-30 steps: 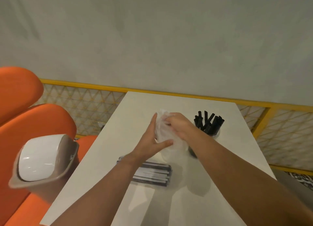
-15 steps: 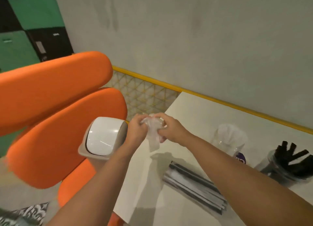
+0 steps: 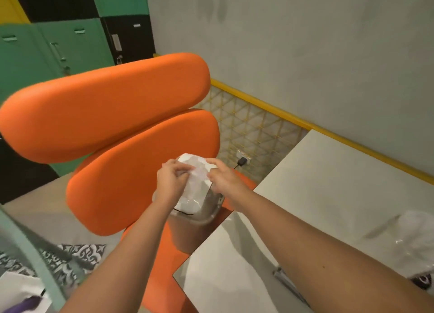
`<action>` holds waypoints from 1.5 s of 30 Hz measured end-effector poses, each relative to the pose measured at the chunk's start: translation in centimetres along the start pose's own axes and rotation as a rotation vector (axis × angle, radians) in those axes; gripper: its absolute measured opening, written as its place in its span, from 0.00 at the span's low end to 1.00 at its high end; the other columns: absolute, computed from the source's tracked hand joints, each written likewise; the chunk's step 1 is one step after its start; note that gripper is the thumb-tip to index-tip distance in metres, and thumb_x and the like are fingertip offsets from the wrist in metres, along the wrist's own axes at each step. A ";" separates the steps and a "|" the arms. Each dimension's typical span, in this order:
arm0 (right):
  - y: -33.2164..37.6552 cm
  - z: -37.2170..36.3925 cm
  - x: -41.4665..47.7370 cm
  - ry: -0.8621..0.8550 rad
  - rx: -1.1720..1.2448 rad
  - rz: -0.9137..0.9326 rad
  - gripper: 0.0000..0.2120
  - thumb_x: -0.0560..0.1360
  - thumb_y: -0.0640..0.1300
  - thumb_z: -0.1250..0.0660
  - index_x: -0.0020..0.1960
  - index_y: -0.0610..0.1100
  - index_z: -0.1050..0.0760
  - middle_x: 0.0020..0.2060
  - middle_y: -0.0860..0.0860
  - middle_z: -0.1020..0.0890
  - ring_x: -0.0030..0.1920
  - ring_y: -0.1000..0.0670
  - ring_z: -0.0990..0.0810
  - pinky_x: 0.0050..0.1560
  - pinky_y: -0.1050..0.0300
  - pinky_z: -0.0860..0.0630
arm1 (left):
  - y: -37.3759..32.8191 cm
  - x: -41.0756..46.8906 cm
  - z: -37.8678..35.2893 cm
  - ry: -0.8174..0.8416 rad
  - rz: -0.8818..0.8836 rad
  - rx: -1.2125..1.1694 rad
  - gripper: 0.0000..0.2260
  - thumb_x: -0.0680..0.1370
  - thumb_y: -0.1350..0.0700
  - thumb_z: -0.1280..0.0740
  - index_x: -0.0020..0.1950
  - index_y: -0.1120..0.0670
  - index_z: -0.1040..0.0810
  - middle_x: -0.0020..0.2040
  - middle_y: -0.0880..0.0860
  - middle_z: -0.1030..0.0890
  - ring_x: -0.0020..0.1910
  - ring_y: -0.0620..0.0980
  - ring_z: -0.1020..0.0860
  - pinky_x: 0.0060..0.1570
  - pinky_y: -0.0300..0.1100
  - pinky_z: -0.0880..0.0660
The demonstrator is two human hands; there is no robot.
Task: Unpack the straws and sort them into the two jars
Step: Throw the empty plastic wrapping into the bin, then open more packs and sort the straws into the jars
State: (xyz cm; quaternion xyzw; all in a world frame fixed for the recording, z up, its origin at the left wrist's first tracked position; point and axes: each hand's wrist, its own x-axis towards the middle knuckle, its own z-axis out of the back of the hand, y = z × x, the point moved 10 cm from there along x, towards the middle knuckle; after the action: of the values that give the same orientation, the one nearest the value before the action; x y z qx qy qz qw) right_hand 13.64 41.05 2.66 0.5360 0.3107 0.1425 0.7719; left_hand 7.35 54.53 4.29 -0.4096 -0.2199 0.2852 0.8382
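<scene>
A crumpled clear plastic wrapper is held between both hands, directly above the white swing lid of a small bin. My left hand grips its left side with curled fingers. My right hand pinches its right side. At the right edge a clear jar holding clear straws stands blurred on the white table. The end of a pack of straws shows beside my right forearm. The jar of black straws is out of view.
The bin stands on an orange chair left of the table. A yellow rail with mesh runs along the grey wall. Green and black lockers stand at the back left. A patterned floor lies below.
Both hands carried the crumpled wrapper left, from above the jars on the table to over the bin lid. The view swung left, so the black straws left the frame.
</scene>
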 end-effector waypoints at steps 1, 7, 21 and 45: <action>-0.3 0.1 0.3 -0.016 -0.029 0.029 0.19 0.77 0.40 0.43 0.65 0.53 0.31 0.49 0.49 0.29 0.44 0.51 0.29 0.38 0.63 0.33 | 1.1 0.2 -0.4 -0.008 0.032 0.040 0.12 0.74 0.70 0.36 0.48 0.59 0.15 0.49 0.56 0.22 0.54 0.53 0.26 0.54 0.40 0.33; -3.6 1.5 0.7 -0.012 -0.147 0.072 0.19 0.75 0.34 0.42 0.63 0.48 0.30 0.49 0.50 0.25 0.49 0.53 0.26 0.42 0.66 0.30 | 6.3 1.2 -4.2 0.032 0.155 0.197 0.15 0.76 0.69 0.42 0.54 0.59 0.17 0.58 0.58 0.23 0.58 0.58 0.26 0.52 0.35 0.37; -8.2 7.7 -1.2 -0.078 -0.241 -0.056 0.20 0.76 0.35 0.39 0.67 0.47 0.32 0.52 0.50 0.30 0.49 0.49 0.27 0.43 0.61 0.29 | 9.6 1.1 -8.7 0.305 0.260 0.511 0.18 0.76 0.47 0.35 0.62 0.56 0.26 0.53 0.52 0.30 0.40 0.50 0.24 0.37 0.40 0.26; -22.7 20.5 -17.9 0.134 -0.682 -0.533 0.48 0.66 0.54 0.26 0.76 0.49 0.51 0.73 0.48 0.37 0.70 0.45 0.35 0.70 0.50 0.36 | -10.0 -23.8 -27.5 0.978 -0.532 0.658 0.36 0.70 0.40 0.30 0.72 0.52 0.38 0.69 0.55 0.34 0.66 0.56 0.35 0.66 0.51 0.37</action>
State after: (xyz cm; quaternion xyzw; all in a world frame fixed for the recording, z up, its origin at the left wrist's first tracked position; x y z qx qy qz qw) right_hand 10.37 7.25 -7.53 0.1409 0.4229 0.0673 0.8926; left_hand 9.21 18.42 -6.42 -0.1453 0.1924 -0.0994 0.9654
